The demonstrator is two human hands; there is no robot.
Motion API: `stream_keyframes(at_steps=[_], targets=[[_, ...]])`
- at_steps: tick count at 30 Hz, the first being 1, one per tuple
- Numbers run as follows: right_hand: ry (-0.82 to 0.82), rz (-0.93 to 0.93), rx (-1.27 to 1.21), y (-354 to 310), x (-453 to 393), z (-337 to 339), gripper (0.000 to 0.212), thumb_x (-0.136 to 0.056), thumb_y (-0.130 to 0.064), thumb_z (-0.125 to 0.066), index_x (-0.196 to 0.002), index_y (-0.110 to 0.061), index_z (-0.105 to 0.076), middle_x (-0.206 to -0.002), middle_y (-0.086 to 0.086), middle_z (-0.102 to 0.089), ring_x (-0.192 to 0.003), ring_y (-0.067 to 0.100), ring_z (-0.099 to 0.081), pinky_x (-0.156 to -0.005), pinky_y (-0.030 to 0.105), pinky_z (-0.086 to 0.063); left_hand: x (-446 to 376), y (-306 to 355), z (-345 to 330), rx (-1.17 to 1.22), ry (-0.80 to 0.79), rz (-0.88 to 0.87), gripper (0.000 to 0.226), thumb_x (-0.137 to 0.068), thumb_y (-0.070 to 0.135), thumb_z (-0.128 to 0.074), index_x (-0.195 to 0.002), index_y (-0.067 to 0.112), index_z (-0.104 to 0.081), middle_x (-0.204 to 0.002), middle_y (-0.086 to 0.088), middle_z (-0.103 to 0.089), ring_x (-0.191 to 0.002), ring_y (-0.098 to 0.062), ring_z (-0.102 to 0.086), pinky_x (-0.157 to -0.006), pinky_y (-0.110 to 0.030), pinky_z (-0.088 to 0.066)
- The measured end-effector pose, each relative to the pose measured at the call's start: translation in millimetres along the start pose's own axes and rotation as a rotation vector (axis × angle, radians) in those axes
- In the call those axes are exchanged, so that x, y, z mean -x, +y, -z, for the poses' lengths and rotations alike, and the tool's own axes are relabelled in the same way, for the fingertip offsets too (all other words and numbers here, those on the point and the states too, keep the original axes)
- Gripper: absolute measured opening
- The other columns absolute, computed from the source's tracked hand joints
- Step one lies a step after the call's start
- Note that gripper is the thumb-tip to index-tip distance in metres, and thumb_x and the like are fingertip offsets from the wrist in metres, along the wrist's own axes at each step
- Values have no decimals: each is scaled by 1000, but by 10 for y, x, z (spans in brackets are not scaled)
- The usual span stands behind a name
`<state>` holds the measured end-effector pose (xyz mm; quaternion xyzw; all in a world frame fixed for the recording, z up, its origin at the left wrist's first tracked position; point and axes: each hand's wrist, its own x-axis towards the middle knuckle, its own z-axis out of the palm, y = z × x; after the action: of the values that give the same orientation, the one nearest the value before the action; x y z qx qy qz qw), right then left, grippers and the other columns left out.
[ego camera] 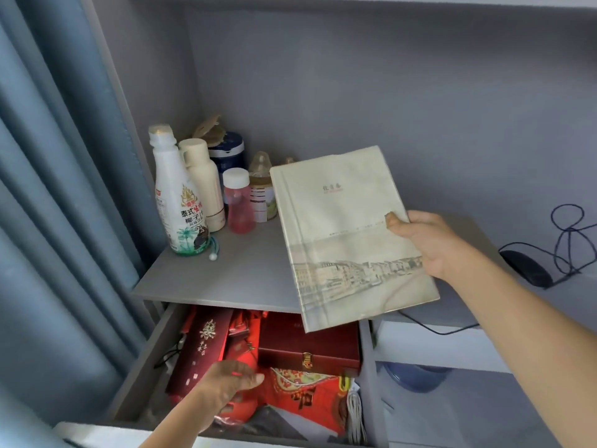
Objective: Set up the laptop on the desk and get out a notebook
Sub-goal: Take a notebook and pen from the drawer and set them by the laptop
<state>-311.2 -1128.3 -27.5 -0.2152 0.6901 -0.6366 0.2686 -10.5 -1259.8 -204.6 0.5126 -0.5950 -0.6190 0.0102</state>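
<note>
My right hand [423,244] grips the right edge of a cream notebook [345,234] with a faded town picture on its cover. It holds the notebook up, tilted, above the grey desk top [226,273] and the open drawer [142,357]. Down in that drawer my left hand [226,383] rests with loosely spread fingers on red items, and I cannot see it gripping anything. No laptop is in view.
Bottles [181,202] and a blue tin [227,153] crowd the desk's back left corner. A dark red latched box [310,347], red packets and a white cable fill the drawer. A black mouse [526,266] with its cord lies at right. A blue curtain [48,221] hangs at left.
</note>
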Motion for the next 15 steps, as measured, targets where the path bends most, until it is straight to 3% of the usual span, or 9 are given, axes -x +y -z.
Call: stream_keyframes(at_steps=[2,5,8,9,12,15], targets=[[28,8,-28,36,13,17,8,-83,-20,-71,-79,-13,-69,-67,-2,-73,-75,23,-66,-81,38,-53,-101,-31,-73,-38,-40,6,25,-72,21,-81,-90,10,-68,-74,-2,-63,-62,-15,-54,-54,-21,-40],[85,-6,-64,113,48,39,19,-79,-25,-74,-89,-9,-70,-89,7,-72,-88,27,-65,-91,49,-50,-265,-63,-152,-87,-69,-14,22,-70,13,-82,-86,5,-69,-60,-2,-59,-51,-14,-49,-47,-17,-38],[142,-35,-147,227,77,82,83,-48,-46,-90,-118,-10,-62,-118,10,-67,-108,30,-63,-100,58,-44,-399,-83,-210,-162,-115,-63,18,-71,6,-80,-82,4,-66,-43,8,-56,-43,-7,-47,-40,-14,-36],[161,-34,-164,259,83,98,84,-49,-46,-90,-120,-11,-62,-120,10,-66,-110,32,-63,-100,59,-44,-434,-97,-220,-203,-144,-83,18,-72,6,-80,-83,5,-66,-40,10,-54,-42,-4,-47,-39,-14,-36],[204,-38,-156,304,135,120,28,-79,-26,-75,-101,-10,-69,-112,12,-69,-102,30,-66,-96,54,-49,-516,-105,-245,-307,-222,-119,21,-73,7,-79,-89,4,-67,-42,10,-57,-36,1,-48,-39,-11,-37],[234,-8,-157,370,173,171,13,-81,-24,-72,-89,-15,-70,-112,14,-70,-97,29,-66,-95,53,-50,-593,-81,-263,-380,-280,-115,32,-72,15,-80,-101,6,-68,-72,4,-63,-42,-1,-49,-40,-13,-36]])
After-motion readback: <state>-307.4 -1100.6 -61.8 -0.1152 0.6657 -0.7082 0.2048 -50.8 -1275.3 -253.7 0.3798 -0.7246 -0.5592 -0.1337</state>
